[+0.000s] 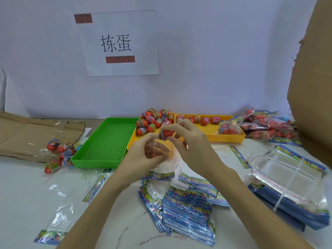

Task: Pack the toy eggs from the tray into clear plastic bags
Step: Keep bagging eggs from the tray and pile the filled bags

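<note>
Past the fanned stack of blue-headed flat plastic bags [188, 209] at six o'clock, the left hand [143, 153] grips a clear plastic bag [161, 150] while the right hand [186, 139] pinches a red toy egg [166, 133] at its mouth, apparently mid-insertion; next, another from the yellow perforated tray [154, 133] at twelve o'clock.

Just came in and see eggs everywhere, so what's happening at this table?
A person is bagging toy eggs. The right hand pinches a red toy egg over a clear plastic bag that the left hand holds open. More eggs are heaped in the yellow perforated tray, the green perforated tray holds none, and filled bags are piled at the right.
</note>
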The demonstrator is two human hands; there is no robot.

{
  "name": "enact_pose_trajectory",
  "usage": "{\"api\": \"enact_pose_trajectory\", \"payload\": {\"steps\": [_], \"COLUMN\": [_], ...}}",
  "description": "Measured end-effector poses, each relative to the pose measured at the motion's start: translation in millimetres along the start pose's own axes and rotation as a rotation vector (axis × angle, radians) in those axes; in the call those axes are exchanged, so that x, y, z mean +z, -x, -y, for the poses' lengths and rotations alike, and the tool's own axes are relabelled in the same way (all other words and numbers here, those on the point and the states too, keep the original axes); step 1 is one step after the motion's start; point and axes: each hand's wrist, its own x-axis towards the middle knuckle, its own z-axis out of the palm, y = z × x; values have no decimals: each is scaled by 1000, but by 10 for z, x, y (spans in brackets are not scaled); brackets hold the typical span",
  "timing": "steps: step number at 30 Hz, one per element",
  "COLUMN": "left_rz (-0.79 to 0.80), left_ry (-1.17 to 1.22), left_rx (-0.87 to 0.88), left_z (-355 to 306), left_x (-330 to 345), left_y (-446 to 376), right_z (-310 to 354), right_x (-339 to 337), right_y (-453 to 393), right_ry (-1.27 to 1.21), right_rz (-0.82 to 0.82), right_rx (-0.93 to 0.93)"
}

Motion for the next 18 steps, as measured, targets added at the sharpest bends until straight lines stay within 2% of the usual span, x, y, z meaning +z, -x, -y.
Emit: {"api": "enact_pose_trajectory", "payload": {"steps": [3,8,12,14,18], "left_rz": [6,7,-4,-3,-18], "left_ry": [-1,-56,-58,-69,-111], "left_rx": [15,47,77,91,94], "left_z": [21,42,77,85,83], "left_x": [7,-18,-35,-36,-47], "left_y": [-8,-10,-23,-25,-19], "right_z": [-19,9,-23,-40,-22], "right_x": [-36,-57,-153,-176,-223], "right_y": [-4,-26,-29,-38,-56], "right_ry": [14,77,133,121,-166], "right_rz": [-13,-162,7,82,91], "right_rx": [18,13,-95,-83,56]}}
